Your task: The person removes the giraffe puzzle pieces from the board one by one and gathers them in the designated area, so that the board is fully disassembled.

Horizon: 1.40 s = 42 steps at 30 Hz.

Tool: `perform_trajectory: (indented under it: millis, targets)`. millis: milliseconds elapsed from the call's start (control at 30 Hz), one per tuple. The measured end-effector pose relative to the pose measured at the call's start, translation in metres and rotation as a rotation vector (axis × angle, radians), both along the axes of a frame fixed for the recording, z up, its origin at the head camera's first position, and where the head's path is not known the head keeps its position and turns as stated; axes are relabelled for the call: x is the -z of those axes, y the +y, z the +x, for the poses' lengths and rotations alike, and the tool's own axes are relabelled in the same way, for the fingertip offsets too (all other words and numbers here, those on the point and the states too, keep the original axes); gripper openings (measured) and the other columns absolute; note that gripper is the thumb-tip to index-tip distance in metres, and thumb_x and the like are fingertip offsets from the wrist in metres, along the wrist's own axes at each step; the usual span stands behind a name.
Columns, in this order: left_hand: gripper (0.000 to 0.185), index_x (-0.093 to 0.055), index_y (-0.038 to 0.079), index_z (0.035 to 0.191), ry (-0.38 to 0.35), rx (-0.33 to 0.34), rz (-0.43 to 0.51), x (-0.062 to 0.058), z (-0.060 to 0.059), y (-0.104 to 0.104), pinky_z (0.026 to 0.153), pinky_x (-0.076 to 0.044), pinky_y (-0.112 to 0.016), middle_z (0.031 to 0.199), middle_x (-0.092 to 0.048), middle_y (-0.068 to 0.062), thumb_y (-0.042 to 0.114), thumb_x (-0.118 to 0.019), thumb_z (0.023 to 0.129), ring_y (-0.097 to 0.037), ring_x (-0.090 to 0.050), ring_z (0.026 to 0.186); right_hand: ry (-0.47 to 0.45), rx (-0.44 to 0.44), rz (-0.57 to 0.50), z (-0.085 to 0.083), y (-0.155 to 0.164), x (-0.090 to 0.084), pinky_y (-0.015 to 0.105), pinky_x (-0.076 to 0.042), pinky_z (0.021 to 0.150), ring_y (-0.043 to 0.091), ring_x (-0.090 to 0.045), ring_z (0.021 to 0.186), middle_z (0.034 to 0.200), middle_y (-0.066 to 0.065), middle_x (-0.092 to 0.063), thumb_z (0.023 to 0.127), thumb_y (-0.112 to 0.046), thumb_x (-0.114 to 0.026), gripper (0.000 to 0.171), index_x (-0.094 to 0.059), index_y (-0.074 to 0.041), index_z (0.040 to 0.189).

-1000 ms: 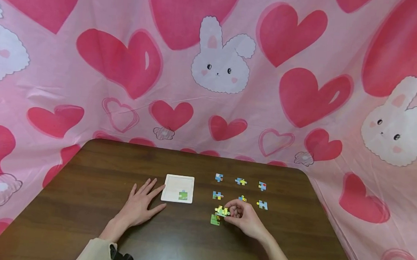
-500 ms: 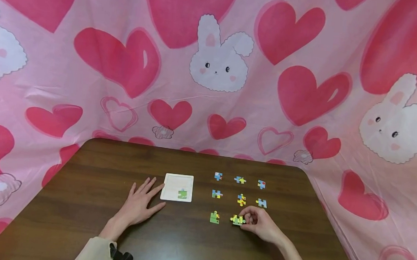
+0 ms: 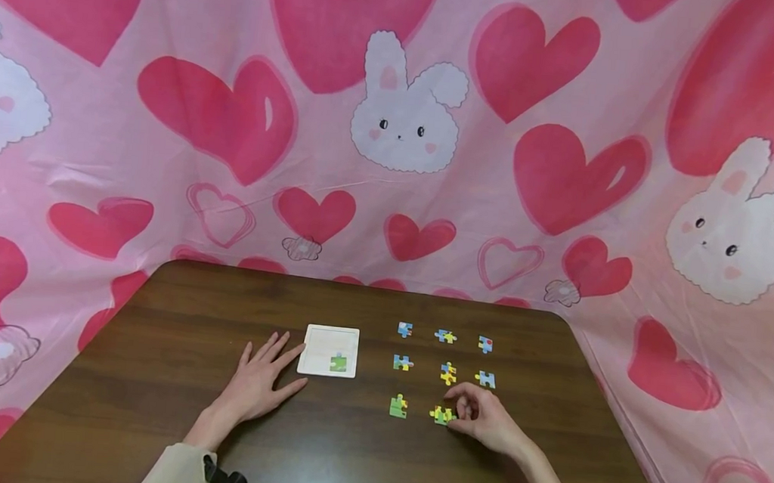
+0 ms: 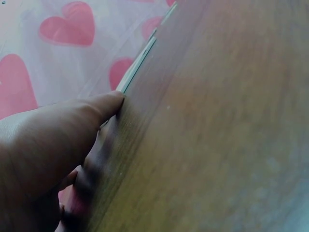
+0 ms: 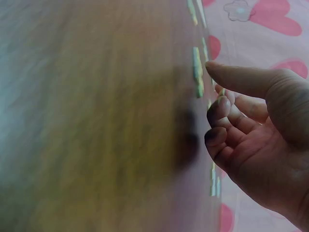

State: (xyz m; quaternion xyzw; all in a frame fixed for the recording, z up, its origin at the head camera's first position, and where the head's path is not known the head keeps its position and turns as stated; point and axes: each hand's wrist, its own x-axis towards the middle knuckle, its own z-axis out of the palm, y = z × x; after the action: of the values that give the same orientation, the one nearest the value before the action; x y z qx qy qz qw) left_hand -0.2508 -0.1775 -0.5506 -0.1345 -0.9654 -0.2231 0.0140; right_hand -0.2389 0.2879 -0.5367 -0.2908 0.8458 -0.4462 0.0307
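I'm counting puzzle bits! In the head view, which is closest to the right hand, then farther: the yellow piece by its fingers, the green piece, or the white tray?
1. Yellow piece: at the fingertips of the right hand.
2. Green piece: to the left of the yellow one.
3. White tray: farthest, beside the left hand.

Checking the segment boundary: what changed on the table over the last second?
The right hand carried the yellow puzzle piece from beside the green piece rightward and set it on the table in the near row; its fingertips touch it, grip unclear. Unchanged: the left hand flat beside the white puzzle tray, and the other pieces.
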Motion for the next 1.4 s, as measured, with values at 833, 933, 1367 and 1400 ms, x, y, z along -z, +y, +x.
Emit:
perform_trajectory:
  millis: [833,933,1367,1400]
  targets:
    - [0.075,-0.053,0.017,0.165,0.006,-0.002,0.007,0.002,0.000,0.000,0.129,-0.012,-0.083,0.177,-0.037,-0.024,0.055,-0.071,0.103,-0.049,-0.028,0.168,-0.026,-0.012,0.034,-0.053,-0.141,-0.010,0.021,-0.048,0.064,0.003,-0.054,0.069,0.087,0.007,-0.067,0.092,-0.019,-0.091,0.058,-0.062,0.002,0.138]
    - [0.076,-0.052,0.017,0.165,0.006,-0.002,0.008,0.002,0.000,0.000,0.129,-0.012,-0.083,0.177,-0.037,-0.024,0.056,-0.071,0.103,-0.049,-0.028,0.168,-0.073,0.028,0.041,-0.050,-0.161,-0.019,0.020,-0.046,0.064,0.004,-0.053,0.069,0.091,0.015,-0.067,0.090,-0.013,-0.092,0.061,-0.060,0.005,0.140]
    - [0.074,-0.054,0.018,0.164,0.007,-0.006,0.010,0.000,0.001,0.001,0.129,-0.013,-0.084,0.177,-0.038,-0.023,0.055,-0.071,0.102,-0.049,-0.029,0.167,-0.091,0.050,0.127,-0.065,-0.198,-0.009,0.019,-0.041,0.066,0.002,-0.047,0.067,0.078,0.002,-0.061,0.089,-0.015,-0.093,0.055,-0.067,0.005,0.133]
    - [0.074,-0.054,0.018,0.164,0.008,-0.006,0.012,0.000,0.001,0.001,0.129,-0.013,-0.084,0.177,-0.038,-0.023,0.055,-0.071,0.102,-0.049,-0.029,0.167,-0.093,0.053,0.130,-0.065,-0.200,-0.009,0.019,-0.041,0.066,0.002,-0.046,0.066,0.077,-0.001,-0.059,0.089,-0.015,-0.093,0.052,-0.069,0.004,0.131]
